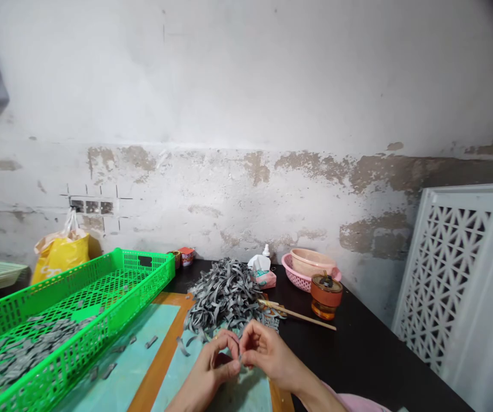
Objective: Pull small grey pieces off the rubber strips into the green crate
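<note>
My left hand and my right hand meet at the fingertips over the light blue mat. Both are closed in a pinch. Whatever sits between the fingertips is too small and covered to make out. Just beyond them rises a heap of grey strips, thin and curled. One loose strip lies to the left of my left hand. Several short grey folded pieces rest on the mat further left. Many like them lie in a pile inside the green crate.
Wooden sticks lie right of the heap, near a glass jar. Behind stand a pink basket with a bowl, a tissue pack and a small red cup. A yellow bag is behind the crate.
</note>
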Demonstrator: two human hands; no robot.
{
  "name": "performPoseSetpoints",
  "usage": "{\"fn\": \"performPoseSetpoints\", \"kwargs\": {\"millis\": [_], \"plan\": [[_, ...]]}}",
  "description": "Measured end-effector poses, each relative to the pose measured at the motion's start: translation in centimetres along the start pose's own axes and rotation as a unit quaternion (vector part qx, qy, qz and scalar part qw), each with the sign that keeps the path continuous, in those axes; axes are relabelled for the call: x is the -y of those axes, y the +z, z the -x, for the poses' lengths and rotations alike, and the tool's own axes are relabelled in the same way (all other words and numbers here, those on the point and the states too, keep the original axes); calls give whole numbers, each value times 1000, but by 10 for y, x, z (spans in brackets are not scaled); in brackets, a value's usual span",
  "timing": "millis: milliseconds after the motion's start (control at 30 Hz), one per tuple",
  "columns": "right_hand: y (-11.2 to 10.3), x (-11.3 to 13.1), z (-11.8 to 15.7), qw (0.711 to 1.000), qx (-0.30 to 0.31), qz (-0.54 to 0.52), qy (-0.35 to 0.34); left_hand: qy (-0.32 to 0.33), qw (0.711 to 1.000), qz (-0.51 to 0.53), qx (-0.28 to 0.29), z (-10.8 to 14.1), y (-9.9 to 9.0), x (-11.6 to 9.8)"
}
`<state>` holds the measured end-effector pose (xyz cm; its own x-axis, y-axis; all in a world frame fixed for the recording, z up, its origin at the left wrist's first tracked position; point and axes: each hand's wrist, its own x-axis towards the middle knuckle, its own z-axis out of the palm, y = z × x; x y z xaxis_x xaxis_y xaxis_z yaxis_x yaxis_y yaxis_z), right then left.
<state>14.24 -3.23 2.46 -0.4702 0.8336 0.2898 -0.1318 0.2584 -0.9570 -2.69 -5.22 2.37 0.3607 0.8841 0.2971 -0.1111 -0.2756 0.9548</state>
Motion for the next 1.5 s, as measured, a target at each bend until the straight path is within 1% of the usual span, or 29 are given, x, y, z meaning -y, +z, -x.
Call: {"fn": "performPoseSetpoints", "kwargs": {"millis": [67,133,200,267,333,367,500,733,767,867,900,933,1033,1067,1133,1233,1333,1500], "plan": [[1,1,0,999,-3,40,-15,-4,999,30,-18,0,1,1],[2,-1,-1,992,-15,116,-53,-5,998,55,-35,-2,0,3],[3,-3,-1,972,-36,208,-101,-7,997,75,-35,-4,0,5],[3,-6,-1,948,-56,278,-144,-10,995,98,-24,-6,-2,8],[3,-9,-1,931,-64,315,-173,-8,992,121,-18,-8,-4,11],[3,-10,-1,927,-67,323,-180,-7,991,130,-20,-8,-5,12],[1,-14,-2,928,-85,320,-174,-9,990,140,-32,-9,-7,16],[0,-14,-4,925,-100,321,-179,-28,983,177,-46,-9,-5,16],[0,-13,-4,923,-103,323,-180,-38,982,179,-56,-9,-6,17],[-3,-12,-3,920,-111,330,-180,-82,975,175,-112,-11,-9,22],[-4,-12,-3,920,-109,331,-179,-92,974,166,-122,-12,-10,25],[-4,-13,-3,920,-105,332,-178,-96,977,149,-121,-13,-11,27],[-4,-16,-3,920,-87,340,-175,-80,991,68,-87,-15,-10,32],[-3,-17,-3,920,-81,344,-172,-71,993,43,-82,-15,-10,33],[-2,-18,-3,921,-74,346,-163,-53,994,10,-92,-15,-8,31],[1,-17,-3,934,-70,324,-136,-28,993,1,-113,-13,-6,28],[2,-18,-2,949,-57,294,-102,-26,993,5,-114,-12,-4,26],[0,-26,-1,944,-64,312,-89,-32,993,2,-111,-11,-2,28]]}}
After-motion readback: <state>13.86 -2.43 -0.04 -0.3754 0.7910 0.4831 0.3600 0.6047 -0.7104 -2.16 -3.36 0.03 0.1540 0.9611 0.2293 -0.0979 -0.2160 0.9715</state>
